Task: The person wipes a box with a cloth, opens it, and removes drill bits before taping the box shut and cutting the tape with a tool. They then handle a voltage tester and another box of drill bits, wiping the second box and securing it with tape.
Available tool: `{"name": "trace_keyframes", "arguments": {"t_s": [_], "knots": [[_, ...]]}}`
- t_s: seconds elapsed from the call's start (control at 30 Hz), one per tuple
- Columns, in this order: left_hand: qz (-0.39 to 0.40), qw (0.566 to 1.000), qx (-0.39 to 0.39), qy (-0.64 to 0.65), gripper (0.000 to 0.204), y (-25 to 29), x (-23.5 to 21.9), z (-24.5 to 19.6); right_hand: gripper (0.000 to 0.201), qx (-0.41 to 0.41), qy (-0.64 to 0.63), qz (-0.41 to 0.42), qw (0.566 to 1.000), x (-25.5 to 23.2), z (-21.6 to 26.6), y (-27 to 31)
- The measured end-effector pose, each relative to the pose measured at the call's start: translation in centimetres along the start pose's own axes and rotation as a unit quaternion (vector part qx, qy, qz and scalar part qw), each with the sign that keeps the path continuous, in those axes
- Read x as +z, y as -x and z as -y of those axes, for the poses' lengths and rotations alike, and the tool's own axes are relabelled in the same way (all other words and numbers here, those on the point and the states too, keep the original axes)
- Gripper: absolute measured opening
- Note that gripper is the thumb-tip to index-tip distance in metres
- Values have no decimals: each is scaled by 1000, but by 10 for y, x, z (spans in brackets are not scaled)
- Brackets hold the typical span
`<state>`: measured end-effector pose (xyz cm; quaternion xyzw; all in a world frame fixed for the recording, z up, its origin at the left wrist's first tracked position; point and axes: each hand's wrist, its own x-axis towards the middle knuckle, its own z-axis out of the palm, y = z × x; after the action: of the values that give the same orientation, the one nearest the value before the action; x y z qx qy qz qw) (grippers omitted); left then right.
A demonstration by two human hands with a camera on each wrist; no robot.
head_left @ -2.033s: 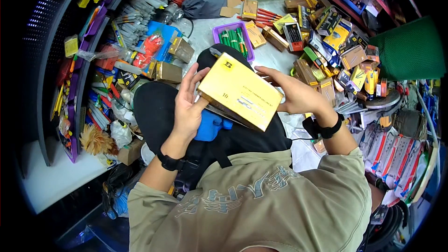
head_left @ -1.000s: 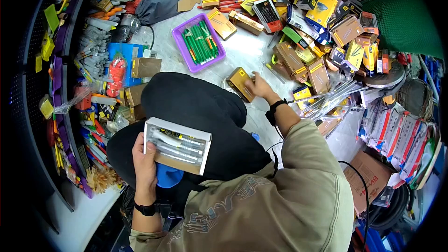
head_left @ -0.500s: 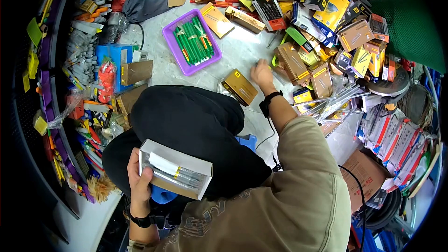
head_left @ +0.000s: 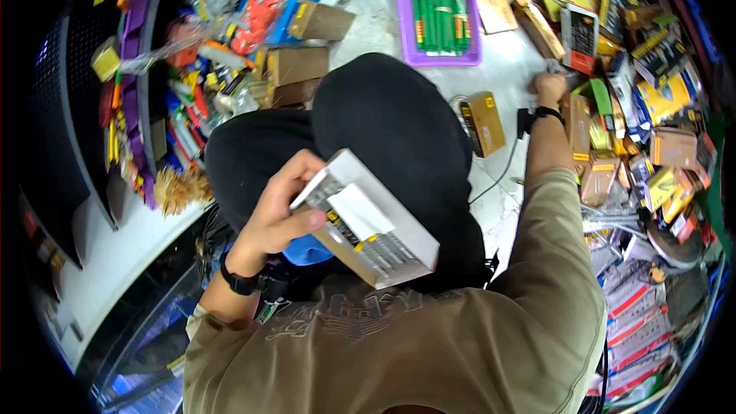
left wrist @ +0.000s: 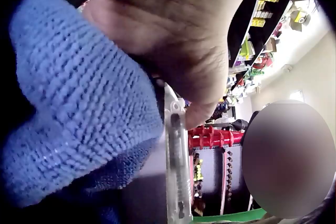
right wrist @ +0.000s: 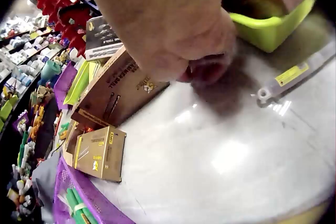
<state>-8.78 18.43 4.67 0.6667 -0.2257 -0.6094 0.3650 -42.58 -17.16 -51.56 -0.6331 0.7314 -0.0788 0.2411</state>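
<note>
My left hand grips an open-topped box above my lap, thumb along its near edge. Clear plastic tubes of drill bits and a white slip lie inside. The left wrist view has this box's end close up, with a blue knitted cloth beside it. Low over the floor on the right, my right hand has its fingers curled by the cardboard boxes; I cannot tell whether it pinches anything. A clear tube with a yellow label lies on the floor close to that hand.
A closed brown box stands beside my knee. Ahead is a purple basket of green-wrapped bundles. A heap of tool boxes fills the right, and a lime-green tray sits near the right hand. Packed shelving lines the left.
The box's yellow cover came off and a brown box now stands on the floor. My right hand moved from there toward the heap. The left hand tilted the open box; the head view swung left.
</note>
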Motion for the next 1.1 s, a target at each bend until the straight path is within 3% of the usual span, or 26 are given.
{"name": "trace_keyframes", "arguments": {"t_s": [0.03,0.13,0.2,0.23,0.27,0.33,0.4,0.57,0.6,0.67,0.83,0.9,0.93,0.97,1.03,1.07,1.1], "knots": [[7,1000,2,11,43,-1,1,-1,29,21,65,7,998,-15,24,12],[4,1000,6,-6,32,-2,5,-1,40,42,68,22,997,-17,40,20],[3,1000,19,-9,32,-4,8,-1,42,22,-161,68,984,-18,51,28],[10,999,29,-17,33,-3,8,-1,39,28,-244,144,959,-75,100,64],[16,999,40,-26,34,-2,8,0,30,-20,-303,161,939,-96,119,82],[31,997,52,-37,35,-1,3,5,25,-41,-426,275,861,-168,172,126],[51,995,79,-29,38,1,5,13,21,-161,-422,324,831,-228,198,157],[4,991,132,-16,43,5,25,23,17,-301,-319,430,789,-408,265,292],[-18,988,142,-51,42,5,26,24,17,-420,-290,372,775,-423,270,311],[-84,975,167,-122,44,3,32,25,27,-500,-254,355,748,-440,274,346],[-161,946,197,-201,58,8,43,23,50,-567,-92,300,762,-450,281,401],[-134,952,201,-190,60,12,40,29,56,-572,-35,236,785,-447,284,418],[-85,970,156,-168,57,16,34,30,60,-572,-42,213,791,-444,284,425],[-84,970,159,-164,57,20,31,36,60,-574,-37,211,790,-441,283,432],[7,975,219,-43,56,28,25,41,57,-568,38,189,800,-439,283,442],[71,977,197,-38,63,37,17,40,50,-579,80,186,790,-439,282,443],[70,976,203,-35,63,40,17,42,50,-582,85,182,788,-440,281,443]]}}
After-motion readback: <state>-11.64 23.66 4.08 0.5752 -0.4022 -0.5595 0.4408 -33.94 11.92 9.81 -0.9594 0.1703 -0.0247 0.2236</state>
